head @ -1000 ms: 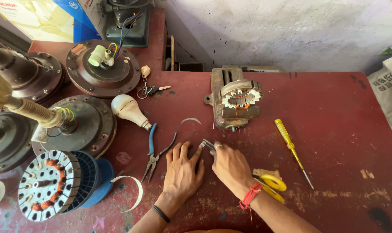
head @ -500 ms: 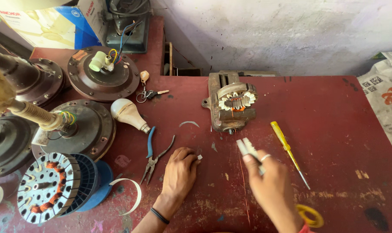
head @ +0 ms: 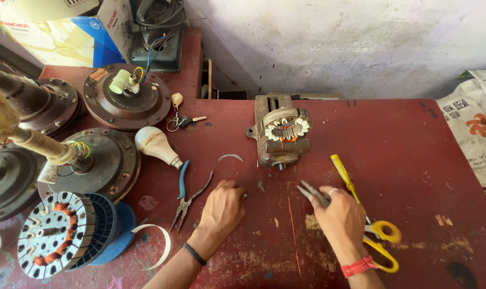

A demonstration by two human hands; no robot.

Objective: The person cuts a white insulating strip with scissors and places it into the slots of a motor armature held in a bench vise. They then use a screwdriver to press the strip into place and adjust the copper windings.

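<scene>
A blue-and-cream box [head: 50, 37] stands top left; a printed sack [head: 475, 126] lies right. Right hand [head: 340, 217] grips grey pliers [head: 313, 194]; left hand [head: 221, 208] rests curled, apparently empty, beside blue pliers [head: 185, 190].

Table [head: 414, 160] under my hands: dark red paint, matt, scuffed and chipped to pale patches. Tool in my right hand [head: 342, 219]: dull grey metal tweezers [head: 312, 192], matt. My left hand [head: 221, 208] rests on the rough paint. Screwdriver [head: 343, 171]: glossy translucent yellow plastic handle. Scissors [head: 384, 241]: smooth yellow plastic loops. Pliers [head: 187, 192]: dark metal, blue plastic grip. Bulb [head: 155, 143]: smooth white plastic, metal base. Stator [head: 286, 128]: grimy cast metal, copper windings. Wall [head: 334, 43]: rough, stained whitewash.
</scene>
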